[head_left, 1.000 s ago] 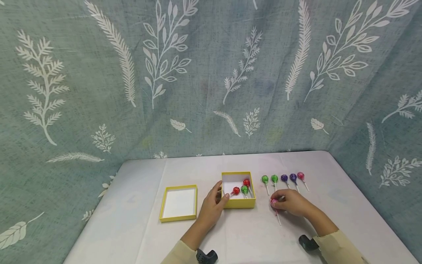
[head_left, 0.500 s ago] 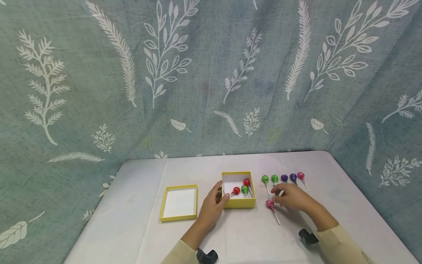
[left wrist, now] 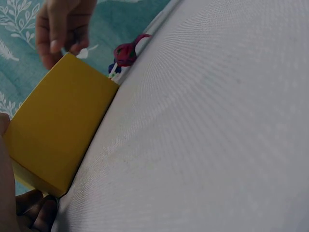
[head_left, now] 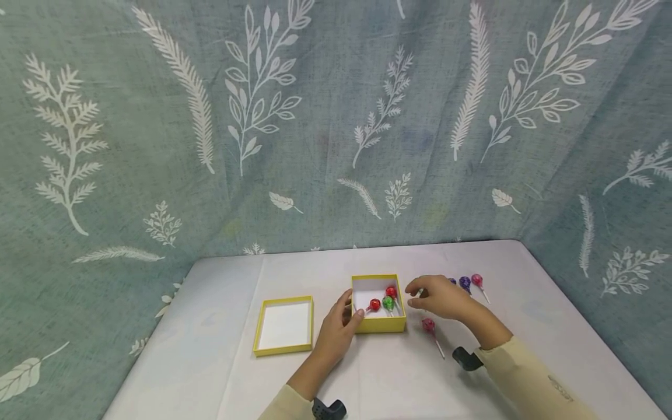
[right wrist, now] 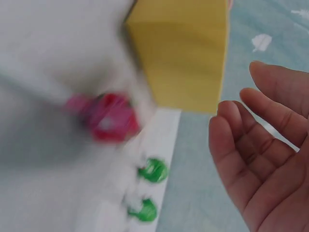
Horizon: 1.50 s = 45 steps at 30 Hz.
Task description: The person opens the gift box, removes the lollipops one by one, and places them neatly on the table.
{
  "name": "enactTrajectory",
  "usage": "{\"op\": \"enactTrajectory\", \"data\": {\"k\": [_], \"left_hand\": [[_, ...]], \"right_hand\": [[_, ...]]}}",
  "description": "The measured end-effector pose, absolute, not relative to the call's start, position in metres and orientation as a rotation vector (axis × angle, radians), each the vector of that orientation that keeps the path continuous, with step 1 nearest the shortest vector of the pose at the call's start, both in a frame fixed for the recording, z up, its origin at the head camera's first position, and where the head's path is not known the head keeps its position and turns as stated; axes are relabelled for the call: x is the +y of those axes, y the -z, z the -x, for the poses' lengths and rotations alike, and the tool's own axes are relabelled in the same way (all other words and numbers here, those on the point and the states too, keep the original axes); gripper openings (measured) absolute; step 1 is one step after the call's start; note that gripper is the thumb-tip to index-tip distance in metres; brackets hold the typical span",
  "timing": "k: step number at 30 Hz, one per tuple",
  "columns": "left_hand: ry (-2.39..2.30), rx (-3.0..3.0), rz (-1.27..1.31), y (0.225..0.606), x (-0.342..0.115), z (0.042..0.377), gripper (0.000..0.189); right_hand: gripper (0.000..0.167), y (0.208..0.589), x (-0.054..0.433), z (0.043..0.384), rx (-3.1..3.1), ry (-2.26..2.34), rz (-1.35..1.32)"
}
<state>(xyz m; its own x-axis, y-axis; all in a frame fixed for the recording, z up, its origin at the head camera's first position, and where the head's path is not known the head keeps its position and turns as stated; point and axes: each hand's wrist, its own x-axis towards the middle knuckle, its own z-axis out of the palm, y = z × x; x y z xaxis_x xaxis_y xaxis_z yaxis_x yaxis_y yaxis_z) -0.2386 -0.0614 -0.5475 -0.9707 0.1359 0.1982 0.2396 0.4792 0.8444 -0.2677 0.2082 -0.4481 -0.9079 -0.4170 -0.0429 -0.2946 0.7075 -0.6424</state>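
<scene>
My left hand point(head_left: 336, 332) holds the yellow box point(head_left: 380, 326) at its left side, thumb at the front corner and fingers along the left wall. Two red lollipops point(head_left: 374, 304) and a green lollipop point(head_left: 388, 303) lie inside the box. Just right of the box, over the table, hovers my right hand point(right wrist: 265, 145), fingers loosely bent with nothing in them. It hides the two green lollipops point(right wrist: 153, 170) in the head view, though the right wrist view shows them. A pink lollipop point(head_left: 428, 325) lies on the cloth in front of that hand, its stick toward me.
Left of the box lies its yellow-rimmed lid point(head_left: 283, 325), white inside facing up. Behind the right hand, purple lollipops point(head_left: 465, 283) and another pink one, the rightmost lollipop point(head_left: 476, 279), lie in a row. A patterned curtain point(head_left: 315, 146) stands behind the white-covered table point(head_left: 220, 280).
My right hand has let go of the pink lollipop, which now lies on the table. The hand has moved up and left toward the box. My left hand keeps its hold.
</scene>
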Motion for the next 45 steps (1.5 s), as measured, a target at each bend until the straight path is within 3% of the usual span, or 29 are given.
{"op": "enactTrajectory", "data": {"k": [10, 19, 23, 45], "left_hand": [[1.522, -2.608, 0.336, 0.547, -0.062, 0.238, 0.067], [1.514, -2.603, 0.344, 0.547, -0.062, 0.239, 0.062], [1.499, -2.599, 0.35, 0.548, -0.061, 0.239, 0.062], [1.506, -2.557, 0.373, 0.548, -0.062, 0.239, 0.064]], "right_hand": [[0.019, 0.446, 0.167, 0.272, 2.695, 1.054, 0.796], [0.034, 0.456, 0.141, 0.275, 2.755, 0.909, 0.865], [0.032, 0.464, 0.132, 0.273, 2.795, 0.815, 0.929], [0.029, 0.472, 0.109, 0.282, 2.753, 0.597, 0.779]]}}
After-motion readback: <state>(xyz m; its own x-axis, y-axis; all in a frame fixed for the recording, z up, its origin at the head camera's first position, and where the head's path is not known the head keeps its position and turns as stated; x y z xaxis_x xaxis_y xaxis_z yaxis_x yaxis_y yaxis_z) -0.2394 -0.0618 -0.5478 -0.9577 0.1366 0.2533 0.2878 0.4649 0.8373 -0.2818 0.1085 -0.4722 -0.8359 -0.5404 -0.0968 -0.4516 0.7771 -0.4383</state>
